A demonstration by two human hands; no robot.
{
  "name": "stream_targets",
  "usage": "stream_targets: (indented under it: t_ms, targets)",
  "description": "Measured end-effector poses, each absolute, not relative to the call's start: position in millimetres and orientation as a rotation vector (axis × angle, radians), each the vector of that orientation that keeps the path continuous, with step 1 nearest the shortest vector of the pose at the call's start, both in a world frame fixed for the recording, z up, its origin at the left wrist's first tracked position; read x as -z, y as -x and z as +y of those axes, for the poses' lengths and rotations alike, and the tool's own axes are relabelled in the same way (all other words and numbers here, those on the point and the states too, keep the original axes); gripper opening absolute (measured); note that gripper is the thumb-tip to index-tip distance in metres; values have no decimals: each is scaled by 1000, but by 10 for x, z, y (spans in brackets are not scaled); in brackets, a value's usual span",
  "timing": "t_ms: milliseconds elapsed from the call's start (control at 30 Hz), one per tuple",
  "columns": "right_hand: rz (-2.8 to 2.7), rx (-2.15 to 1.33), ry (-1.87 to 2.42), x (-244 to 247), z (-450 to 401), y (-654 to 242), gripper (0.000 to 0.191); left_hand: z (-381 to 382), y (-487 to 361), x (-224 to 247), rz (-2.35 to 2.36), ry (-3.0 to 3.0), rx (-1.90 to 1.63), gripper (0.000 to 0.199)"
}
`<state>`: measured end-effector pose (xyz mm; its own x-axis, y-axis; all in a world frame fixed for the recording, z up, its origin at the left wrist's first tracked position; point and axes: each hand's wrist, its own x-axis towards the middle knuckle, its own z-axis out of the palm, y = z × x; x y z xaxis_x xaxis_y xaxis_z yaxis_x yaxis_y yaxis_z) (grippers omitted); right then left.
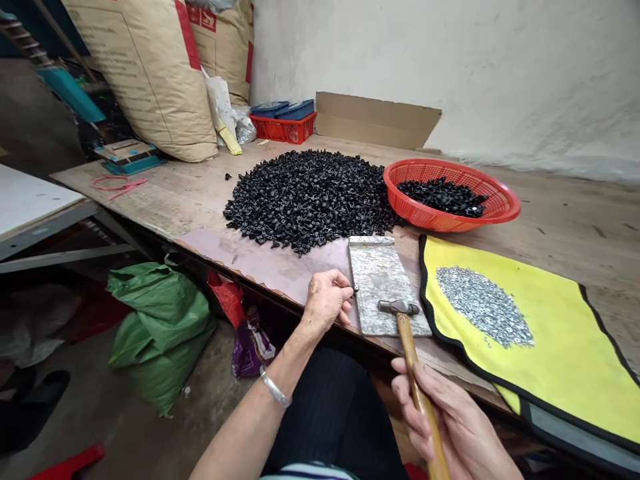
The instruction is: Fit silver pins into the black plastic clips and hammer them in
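I have the left hand (324, 301) pinching a small black piece (355, 289) at the left edge of the grey slab (379, 272), which lies by the near edge of the wooden surface (565, 203). Right hand (445, 407) wraps the hammer (407, 339); head over slab's near right corner, contact unclear to me. Black pile (310, 193) past slab's far left corner; washers (485, 307) on yellow cloth (560, 327) off its right edge.

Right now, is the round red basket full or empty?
The basket is partly filled: black pieces lie inside, with mesh wall showing bare around them.
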<state>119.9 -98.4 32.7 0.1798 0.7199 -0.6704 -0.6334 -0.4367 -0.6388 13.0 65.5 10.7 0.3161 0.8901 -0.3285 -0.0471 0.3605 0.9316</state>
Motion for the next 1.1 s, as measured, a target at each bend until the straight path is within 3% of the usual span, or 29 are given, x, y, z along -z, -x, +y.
stream_targets:
  t_ms: [200, 367, 533, 800, 1100]
  targets:
    - [-370, -1259, 1668, -257, -951, -1236, 38, 625, -136, -100, 1059, -994, -789, 12]
    - [-1080, -566, 1951, -249, -784, -1387, 47, 630, -159, -102, 1068, -972, -800, 15]
    - [-1599, 101, 2029, -170, -643, -1411, 43, 628, -153, -93, 1059, -963, -797, 16]
    - [-1706, 489, 1893, -387, -660, -1294, 34, 649, -155, -68, 1052, -956, -795, 16]
    - [-1819, 588, 2032, -332, -625, -1257, 25, 669, -169, -57, 1052, -967, -790, 16]
